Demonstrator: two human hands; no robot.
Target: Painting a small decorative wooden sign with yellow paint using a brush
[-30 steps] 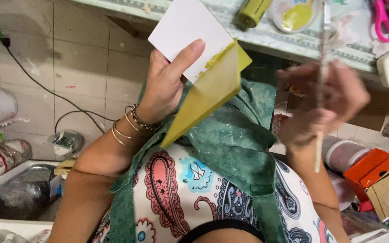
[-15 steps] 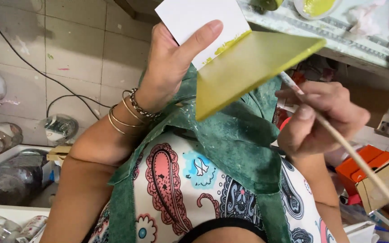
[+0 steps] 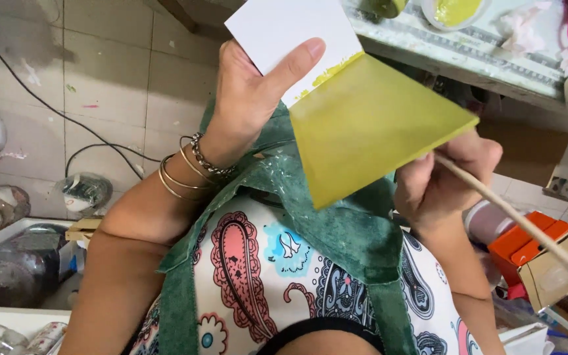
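Left hand: closed on the folded card, thumb pressed across its white half.
Folded card: white half up, yellow-green painted half tilted down, held below the counter edge.
Right hand: just under the card's painted corner, fingers curled round a thin wooden stick.
Small dish: on the counter above the card, holding yellow-green paint.
Orange box: below the right hand, contents hidden.
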